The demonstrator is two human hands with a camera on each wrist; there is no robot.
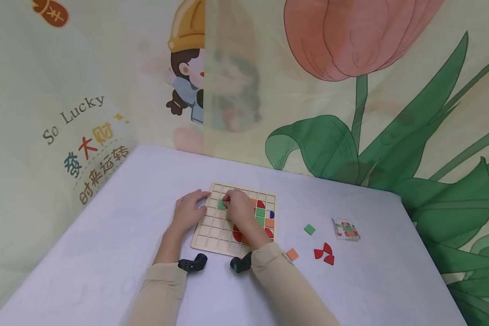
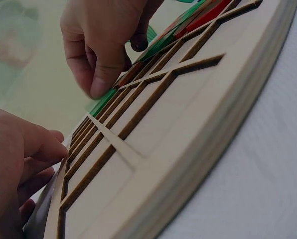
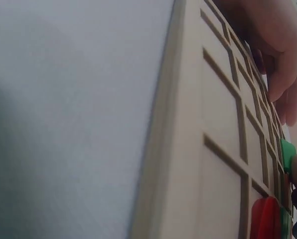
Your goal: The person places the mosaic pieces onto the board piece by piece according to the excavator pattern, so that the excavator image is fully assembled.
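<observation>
A wooden grid board [image 1: 213, 231] lies on the table, part of its right side filled with red, green, orange and blue pieces. My right hand [image 1: 240, 208] reaches over it and pinches a green square tile [image 1: 222, 204] at the upper left cells. In the right wrist view that green tile [image 3: 288, 152] stands slightly tilted, with a fingertip against it. My left hand [image 1: 189, 209] rests at the board's left edge, its fingertips touching the rim; in the left wrist view the fingers [image 2: 41, 144] are loosely bent. The right hand hides several middle cells.
Right of the board lie a loose green square [image 1: 309, 229], an orange square [image 1: 292, 254] and three red quarter-circle pieces [image 1: 328, 260]. A small pattern card [image 1: 346, 229] lies farther right. A printed cloth wall [image 1: 236, 149] rises behind the white table [image 1: 375, 290].
</observation>
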